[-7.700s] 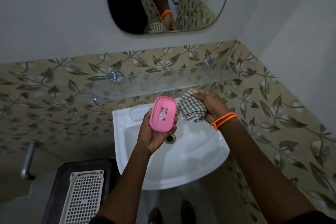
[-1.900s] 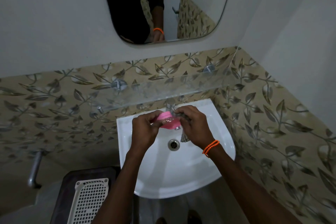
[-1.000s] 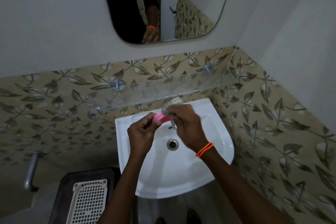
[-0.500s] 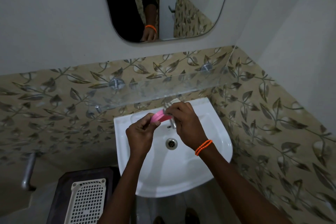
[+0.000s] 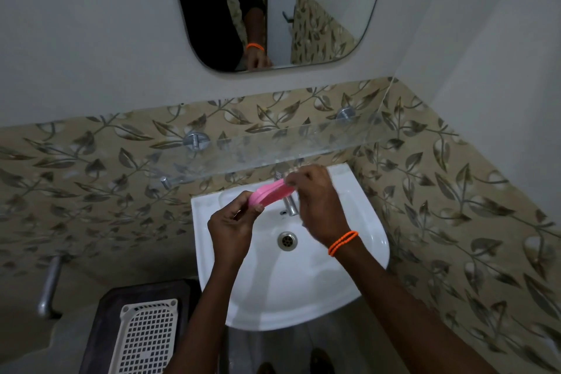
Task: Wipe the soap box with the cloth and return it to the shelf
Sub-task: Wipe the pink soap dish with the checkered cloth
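Observation:
A pink soap box [image 5: 271, 195] is held edge-on over the back of the white sink [image 5: 358, 288]. My left hand [image 5: 233, 228] pinches its near left end. My right hand [image 5: 318, 206], with an orange band on the wrist, grips its far right end; the checked cloth is almost wholly hidden inside that hand, only a pale scrap [image 5: 296, 167] shows by the fingers. Just above and behind the hands runs the clear glass shelf [image 5: 273, 150] on two metal pegs.
A chrome tap [image 5: 290, 206] stands under the soap box, the drain [image 5: 287, 240] lies below it. A mirror [image 5: 279, 6] hangs over the tiled wall. At lower left a white perforated tray [image 5: 145, 337] lies on a dark stand, with a metal pipe [image 5: 48, 285] beside it.
Since 7.7 s ago the box has gone from face-up in my left hand to edge-on between both hands, and the cloth has closed onto it. Over the last second the hands barely moved.

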